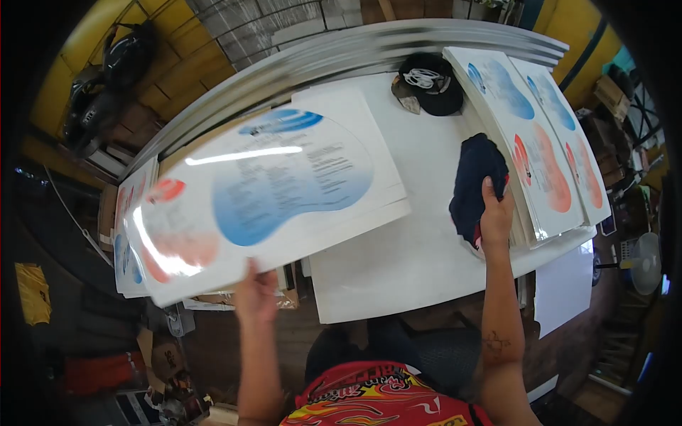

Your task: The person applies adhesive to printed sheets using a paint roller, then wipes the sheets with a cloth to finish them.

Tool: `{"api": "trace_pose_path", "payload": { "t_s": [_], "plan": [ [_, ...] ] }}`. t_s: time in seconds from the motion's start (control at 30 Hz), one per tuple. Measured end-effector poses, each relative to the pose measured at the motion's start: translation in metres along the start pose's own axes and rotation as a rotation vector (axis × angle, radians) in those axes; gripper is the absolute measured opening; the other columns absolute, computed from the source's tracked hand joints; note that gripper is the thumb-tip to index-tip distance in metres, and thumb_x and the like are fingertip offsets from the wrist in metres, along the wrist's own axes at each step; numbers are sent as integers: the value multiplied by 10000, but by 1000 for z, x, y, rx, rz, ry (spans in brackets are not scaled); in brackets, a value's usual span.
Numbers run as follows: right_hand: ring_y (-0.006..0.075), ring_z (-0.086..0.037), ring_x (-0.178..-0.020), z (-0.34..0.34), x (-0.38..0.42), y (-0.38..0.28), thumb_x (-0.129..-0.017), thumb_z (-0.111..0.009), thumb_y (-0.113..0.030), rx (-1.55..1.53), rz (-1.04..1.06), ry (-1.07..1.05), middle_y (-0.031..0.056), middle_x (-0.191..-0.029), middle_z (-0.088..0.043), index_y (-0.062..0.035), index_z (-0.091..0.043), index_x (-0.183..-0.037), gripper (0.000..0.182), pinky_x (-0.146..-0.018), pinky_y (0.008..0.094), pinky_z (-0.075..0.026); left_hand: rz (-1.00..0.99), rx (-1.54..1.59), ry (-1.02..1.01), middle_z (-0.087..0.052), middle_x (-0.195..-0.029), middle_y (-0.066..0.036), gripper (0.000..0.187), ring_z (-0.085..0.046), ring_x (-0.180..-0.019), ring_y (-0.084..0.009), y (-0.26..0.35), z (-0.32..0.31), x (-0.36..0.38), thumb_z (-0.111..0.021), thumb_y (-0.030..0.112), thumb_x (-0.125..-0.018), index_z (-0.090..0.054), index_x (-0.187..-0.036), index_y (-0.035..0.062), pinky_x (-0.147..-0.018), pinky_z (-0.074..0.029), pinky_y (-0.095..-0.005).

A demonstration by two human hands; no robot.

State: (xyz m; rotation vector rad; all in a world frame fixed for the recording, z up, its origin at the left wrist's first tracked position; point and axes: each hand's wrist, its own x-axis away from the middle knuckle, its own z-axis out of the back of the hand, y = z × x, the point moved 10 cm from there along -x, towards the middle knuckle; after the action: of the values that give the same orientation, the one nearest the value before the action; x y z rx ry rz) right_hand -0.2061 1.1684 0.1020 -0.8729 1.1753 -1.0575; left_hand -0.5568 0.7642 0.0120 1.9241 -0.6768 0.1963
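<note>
My left hand is closed on the near edge of a large glossy printed sheet, thumb on top. The sheet is tilted and slightly blurred, with one blue and one red-orange rounded shape carrying small text. My right hand is closed around a crumpled dark navy cloth above the white tabletop. To the right of the cloth lie two stacks of similar printed sheets, the nearer stack and the outer stack.
A black cap with a white cable in it sits at the back of the table. More printed sheets lie at the far left. Long grey panels line the back edge. A white sheet hangs low at the right, near a fan.
</note>
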Motion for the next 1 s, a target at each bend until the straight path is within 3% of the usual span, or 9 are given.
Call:
{"api": "trace_pose_path", "payload": {
  "t_s": [0.13, 0.3, 0.4, 0.47, 0.53, 0.6, 0.73, 0.9, 1.0],
  "plan": [
    [326, -618, -1142, 3, 1, 15, -1034, -614, -294, 46, -31, -27, 216, -1275, -654, 81, -535, -1373, 512, -1024, 399, -450, 304, 170, 99, -715, -1059, -59, 182, -710, -935, -177, -185, 7, 10, -649, 235, -1018, -644, -1168, 132, -762, -613, -359],
    [416, -663, -1084, -56, 60, 62, -932, -692, -98, 279, 96, -255, 239, -1173, -671, 2, -611, -1268, 360, -948, 403, -512, 1027, -465, -390, -719, -1180, -127, 421, -735, -911, -212, -268, -47, 102, -658, 398, -1005, -646, -1222, 38, -751, -585, -331],
    [394, -583, -1162, -76, 87, 75, -860, -675, -22, 445, 135, -223, 169, -1285, -610, -27, -636, -1261, 403, -1019, 433, -466, 425, -1059, -771, -729, -1155, -147, 476, -734, -962, -292, -214, -42, 52, -674, 344, -986, -616, -1294, -14, -803, -585, -387],
    [372, -571, -1125, -119, 129, 56, -779, -661, 16, 485, 322, -312, 134, -1211, -601, -36, -658, -1222, 446, -1007, 476, -448, -442, -1498, -625, -654, -1315, -201, 553, -641, -1186, -394, -147, -43, -22, -683, 221, -937, -533, -1404, -35, -993, -508, -487],
    [359, -576, -1063, -186, 197, 65, -738, -654, -35, 403, 249, -502, 128, -1098, -593, -73, -674, -1132, 397, -940, 513, -447, -794, -1667, -588, -434, -1552, -233, 686, -383, -1433, -467, -119, -58, -68, -646, 209, -918, -404, -1518, -19, -1176, -267, -599],
    [348, -572, -995, -262, 273, 81, -761, -645, -102, 482, 243, -816, 113, -1044, -586, -116, -664, -1036, 276, -863, 482, -464, -779, -1795, -724, -277, -1636, -209, 726, -241, -1496, -466, -134, -57, -92, -603, 228, -935, -322, -1564, -4, -1192, -146, -640],
    [324, -587, -960, -271, 284, 115, -754, -641, -118, 648, 327, -871, 87, -1019, -604, -149, -652, -1005, 253, -797, 477, -467, -755, -1961, -815, -172, -1692, -175, 729, -127, -1538, -477, -155, -40, -112, -532, 274, -982, -248, -1602, 14, -1177, -23, -709],
    [344, -597, -979, -216, 86, 158, -831, -674, -156, 948, 284, -431, 129, -1003, -619, -97, -644, -994, 176, -827, 474, -491, -716, -1980, -825, -150, -1700, -144, 705, -85, -1551, -450, -161, -37, -116, -533, 285, -1002, -267, -1597, 16, -1166, -41, -730],
    [371, -578, -1004, -209, 101, 165, -836, -696, -151, 940, 44, -351, 145, -1042, -605, -97, -638, -1012, 193, -852, 498, -487, -647, -2011, -839, -133, -1702, -150, 720, -73, -1555, -440, -158, -49, -114, -547, 278, -985, -273, -1589, -1, -1169, -38, -728]
  ]
}}
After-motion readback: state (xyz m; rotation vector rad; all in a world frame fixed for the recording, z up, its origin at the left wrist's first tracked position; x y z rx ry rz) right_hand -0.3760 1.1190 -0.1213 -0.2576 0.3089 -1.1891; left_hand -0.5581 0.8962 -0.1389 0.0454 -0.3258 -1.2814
